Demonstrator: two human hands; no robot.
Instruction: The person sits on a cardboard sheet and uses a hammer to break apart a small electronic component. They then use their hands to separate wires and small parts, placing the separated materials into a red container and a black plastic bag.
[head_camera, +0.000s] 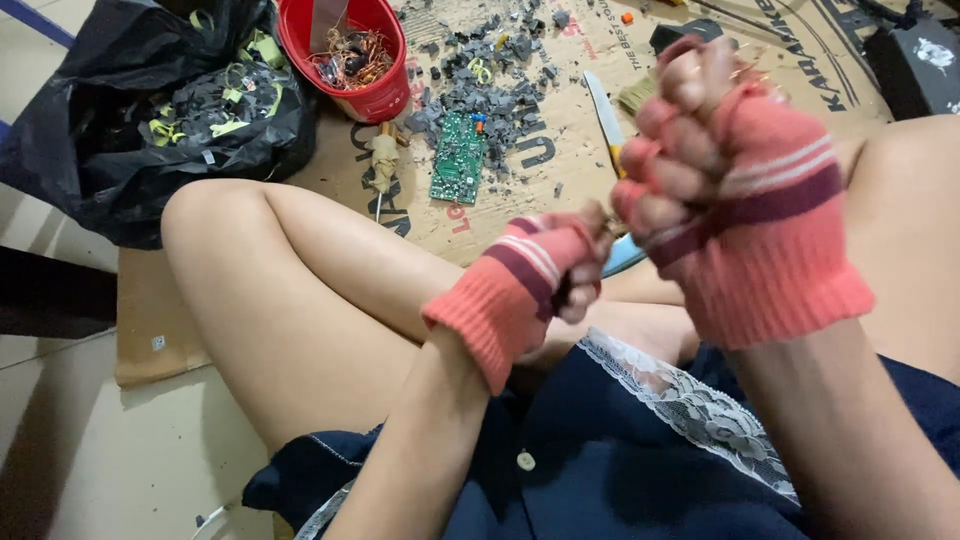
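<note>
Seated on flattened cardboard (560, 140) strewn with grey scrap (490, 70), beside a red bucket (350, 50), black bag (130, 110) and green circuit board (458, 158), the person's gloved left hand (545, 275) and right hand (715, 170) are clenched together on something hidden.

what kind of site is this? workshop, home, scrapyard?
Likely an informal floor-level e-waste stripping spot, maybe in a home. The person sits on flattened cardboard with a green circuit board, a pile of grey broken parts, and a red bucket of copper wire.
</note>
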